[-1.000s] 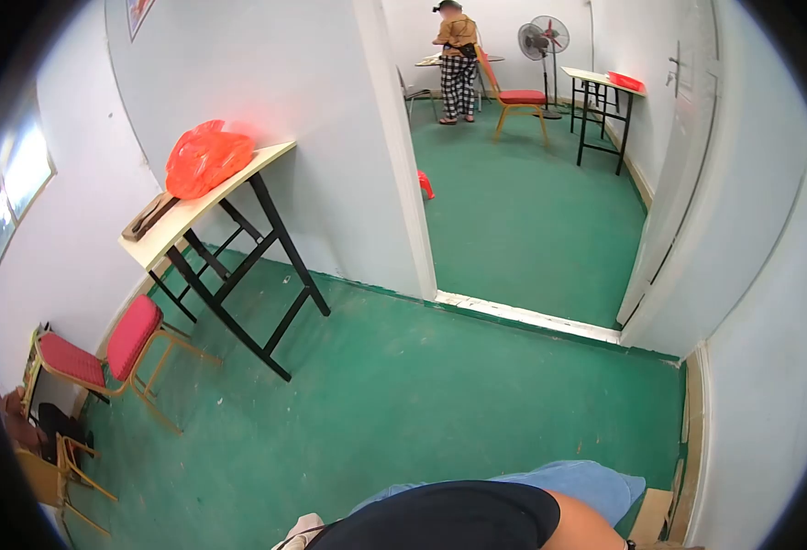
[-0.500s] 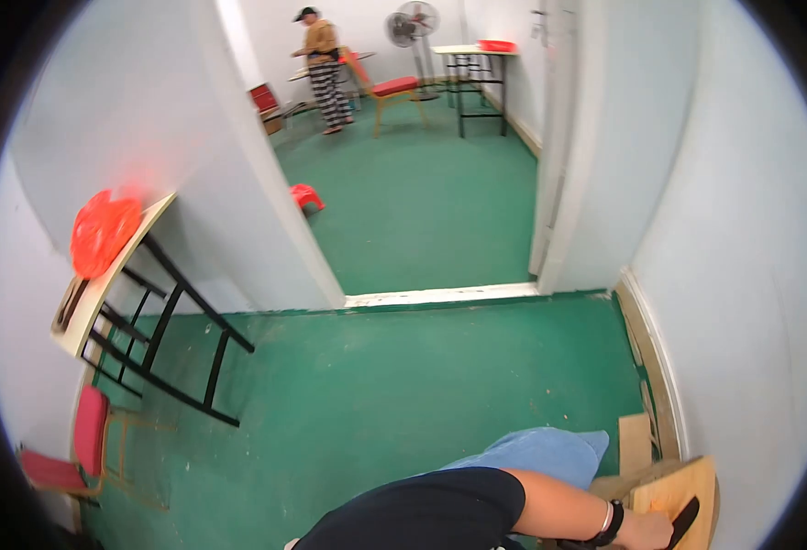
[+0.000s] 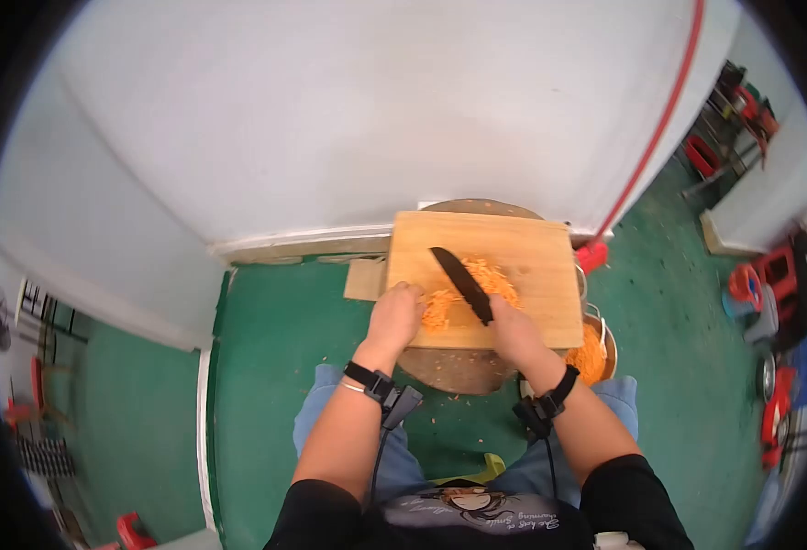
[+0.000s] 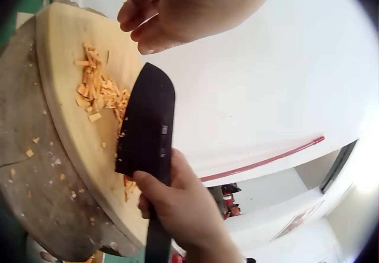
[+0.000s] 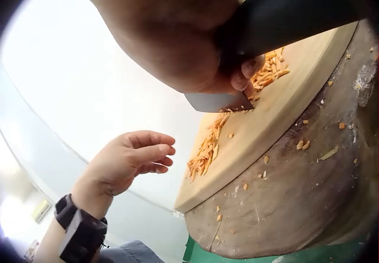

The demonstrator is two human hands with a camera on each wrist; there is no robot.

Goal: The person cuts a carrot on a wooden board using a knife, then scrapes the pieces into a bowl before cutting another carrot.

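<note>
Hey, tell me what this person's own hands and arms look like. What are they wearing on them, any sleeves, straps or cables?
The left hand and right hand have no gloves. The black sleeves are short. Each arm wears a black wrist strap with a dark boxy device and thin dark cable. The left also has a thin pale band.

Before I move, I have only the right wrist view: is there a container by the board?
Observer: Yes, the head view shows a bucket of orange shreds beside the stump, on the person's right.

Operator: Where is the right thumb?

Observer: The left wrist view shows the right hand's thumb against the heel of the knife.

Operator: Anything marked on the blade?

Observer: Small pale marks near its spine, too small to read.
</note>
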